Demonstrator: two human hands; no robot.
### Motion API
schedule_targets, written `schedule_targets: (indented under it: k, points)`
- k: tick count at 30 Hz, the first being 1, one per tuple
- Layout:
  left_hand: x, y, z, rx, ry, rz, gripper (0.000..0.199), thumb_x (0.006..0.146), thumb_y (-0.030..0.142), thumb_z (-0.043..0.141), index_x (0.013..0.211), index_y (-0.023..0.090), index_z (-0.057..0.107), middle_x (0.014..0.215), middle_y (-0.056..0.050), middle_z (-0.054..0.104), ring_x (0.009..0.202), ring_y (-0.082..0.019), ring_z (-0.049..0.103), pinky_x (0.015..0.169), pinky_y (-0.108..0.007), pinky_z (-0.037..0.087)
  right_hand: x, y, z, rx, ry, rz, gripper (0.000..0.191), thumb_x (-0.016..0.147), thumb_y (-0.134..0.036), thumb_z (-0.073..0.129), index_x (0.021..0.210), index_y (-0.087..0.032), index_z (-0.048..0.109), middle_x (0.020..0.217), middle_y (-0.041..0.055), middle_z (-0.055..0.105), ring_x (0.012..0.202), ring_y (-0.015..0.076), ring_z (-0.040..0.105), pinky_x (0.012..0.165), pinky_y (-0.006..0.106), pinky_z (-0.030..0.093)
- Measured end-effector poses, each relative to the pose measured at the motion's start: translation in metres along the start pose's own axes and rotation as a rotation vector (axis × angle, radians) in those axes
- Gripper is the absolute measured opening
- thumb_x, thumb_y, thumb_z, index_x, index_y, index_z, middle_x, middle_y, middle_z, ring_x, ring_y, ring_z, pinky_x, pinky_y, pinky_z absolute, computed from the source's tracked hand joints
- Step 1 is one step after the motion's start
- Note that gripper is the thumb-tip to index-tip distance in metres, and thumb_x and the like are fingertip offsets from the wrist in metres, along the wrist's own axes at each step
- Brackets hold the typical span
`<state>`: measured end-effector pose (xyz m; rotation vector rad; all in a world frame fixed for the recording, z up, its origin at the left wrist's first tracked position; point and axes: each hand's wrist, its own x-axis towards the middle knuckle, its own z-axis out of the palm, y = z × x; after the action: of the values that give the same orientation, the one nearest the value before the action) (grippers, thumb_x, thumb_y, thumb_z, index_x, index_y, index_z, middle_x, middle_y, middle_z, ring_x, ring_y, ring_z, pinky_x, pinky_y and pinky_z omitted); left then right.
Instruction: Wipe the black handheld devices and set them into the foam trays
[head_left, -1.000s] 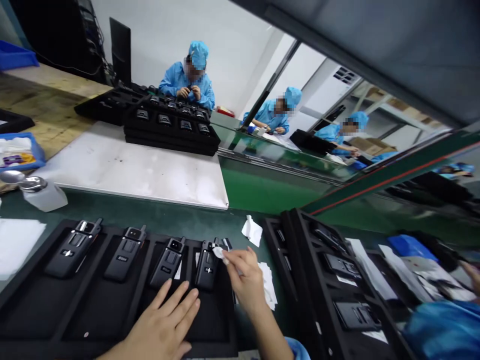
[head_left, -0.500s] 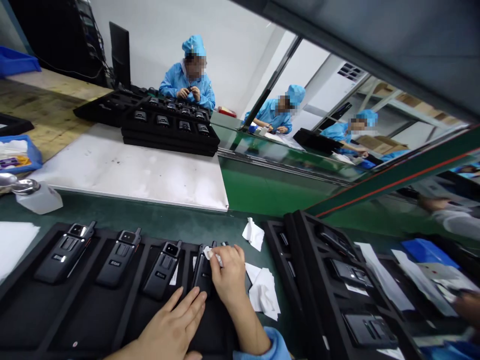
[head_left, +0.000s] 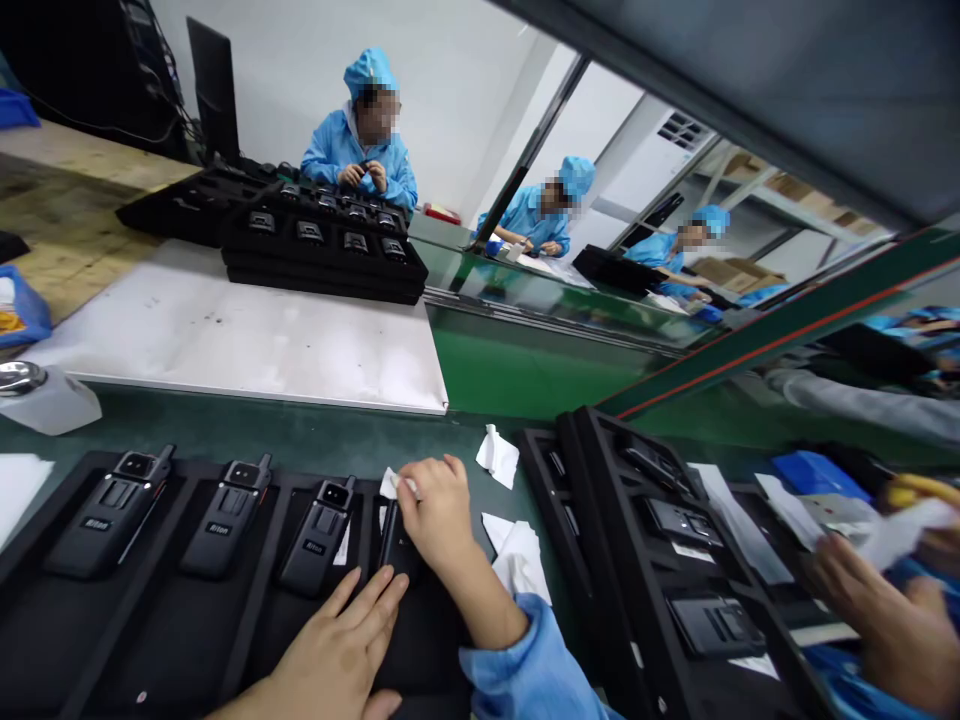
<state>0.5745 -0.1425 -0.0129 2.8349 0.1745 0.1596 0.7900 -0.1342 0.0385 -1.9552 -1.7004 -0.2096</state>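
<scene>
My right hand (head_left: pixel 441 520) pinches a small white wipe (head_left: pixel 388 484) against the upper end of a black walkie-talkie (head_left: pixel 394 548), hiding most of that radio. My left hand (head_left: pixel 337 650) lies open just below it, with its fingertips at the radio's lower end. The radio sits in a black foam tray (head_left: pixel 150 640). Three more black walkie-talkies lie in a row to its left, the nearest (head_left: pixel 315 535) close beside it. Each has a short antenna pointing away from me.
Loose white wipes (head_left: pixel 517 560) lie on the green mat (head_left: pixel 315 435) to the right. Another black tray (head_left: pixel 611 500) holding radios stands further right, with a co-worker's hand (head_left: pixel 877 630) beyond it. A white board (head_left: pixel 247 350), stacked trays (head_left: pixel 322 265) and a co-worker in blue (head_left: pixel 360 140) lie ahead.
My right hand has moved left along the radio with the wipe, and more of its blue sleeve shows. A co-worker's hand has come into view at the lower right.
</scene>
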Motion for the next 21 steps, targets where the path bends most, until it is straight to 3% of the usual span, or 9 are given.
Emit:
schedule_targets:
  k: [4,9,14,17,21]
  points:
    - [0.000,0.000,0.003,0.007,0.019,0.022,0.070,0.085,0.045,0.066,0.141,0.006,0.051,0.159,-0.015,0.032,0.147,-0.030,0.029,0.122,-0.039,0.019,-0.011,-0.014,0.015,-0.135,-0.001,0.034,0.017,0.094,-0.016,0.045,0.088,-0.020,0.060,0.079,0.0032,0.064,0.077,0.0210,0.057,0.101,0.047,0.028]
    - [0.000,0.000,0.002,0.008,0.019,0.011,0.070,0.085,0.044,0.065,0.142,0.007,0.050,0.160,-0.014,0.029,0.148,-0.029,0.028,0.122,-0.039,0.020,-0.033,0.013,0.009,-0.156,0.031,0.077,0.016,0.094,-0.016,0.042,0.088,-0.020,0.057,0.081,0.0035,0.065,0.080,0.0206,0.059,0.101,0.045,0.028]
    - [0.000,-0.001,0.001,0.030,0.034,0.019,0.068,0.085,0.043,0.065,0.140,0.007,0.052,0.159,-0.013,0.031,0.147,-0.029,0.030,0.121,-0.038,0.021,-0.039,0.033,-0.008,-0.115,0.098,0.222,0.015,0.093,-0.017,0.043,0.083,-0.021,0.055,0.077,0.0005,0.064,0.075,0.0190,0.060,0.096,0.042,0.030]
    - [-0.001,-0.002,0.004,0.046,0.051,0.016,0.067,0.085,0.043,0.064,0.141,0.009,0.051,0.160,-0.012,0.030,0.147,-0.028,0.030,0.122,-0.037,0.018,-0.027,0.016,-0.007,-0.024,0.130,0.219,0.013,0.093,-0.019,0.046,0.086,-0.021,0.056,0.079,-0.0001,0.065,0.077,0.0184,0.061,0.097,0.040,0.030]
    - [-0.002,-0.006,0.012,0.047,0.085,0.027,0.069,0.086,0.047,0.063,0.144,0.012,0.049,0.159,-0.012,0.033,0.146,-0.028,0.031,0.123,-0.037,0.014,-0.008,-0.015,0.006,-0.038,-0.007,0.108,0.015,0.093,-0.016,0.046,0.086,-0.021,0.058,0.081,0.0010,0.064,0.080,0.0196,0.059,0.104,0.045,0.025]
